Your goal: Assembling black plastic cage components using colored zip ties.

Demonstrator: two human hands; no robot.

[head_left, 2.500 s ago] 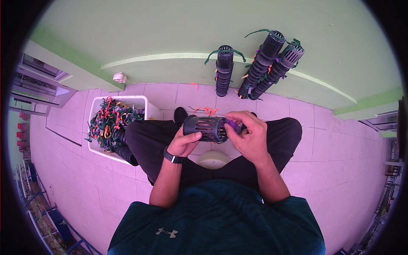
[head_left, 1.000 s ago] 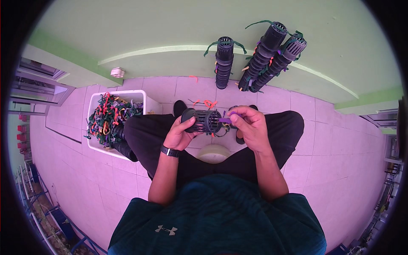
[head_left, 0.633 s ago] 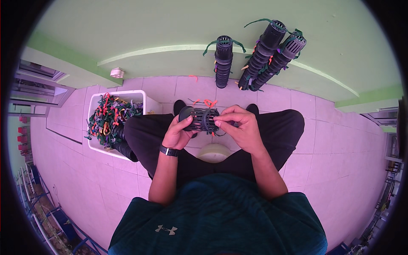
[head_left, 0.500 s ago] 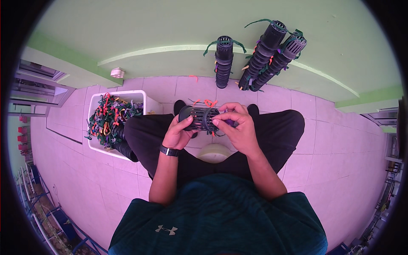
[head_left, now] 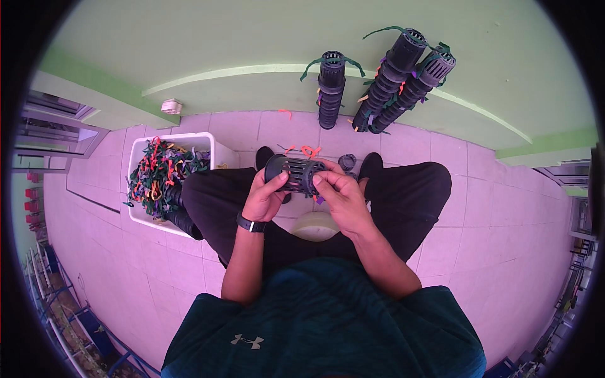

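A black slotted plastic cup (head_left: 295,174) lies sideways between my hands, above my lap. My left hand (head_left: 266,196), with a dark wristband, is closed round its wide left end, the thumb on top. At the narrower right end, my right hand (head_left: 342,196) is closed with thumb and fingers on the cup's edge. A bit of purple strip (head_left: 319,200) shows under that end; whether the fingers also pinch a strip is hidden. Just beyond the cup, orange strips (head_left: 309,151) show. Another black slotted cup (head_left: 346,162) is on the floor beside my right shoe.
At my left stands a white bin (head_left: 214,154) heaped with coloured fabric strips (head_left: 165,176) and some black cups. Stacks of black cups with strips (head_left: 331,91) (head_left: 392,79) stand by the green wall (head_left: 252,38). A pale round object (head_left: 315,227) sits between my legs.
My right hand has turned and its fingers have drawn in onto the cup's right end. The slotted cup on the floor near my right shoe is now uncovered.
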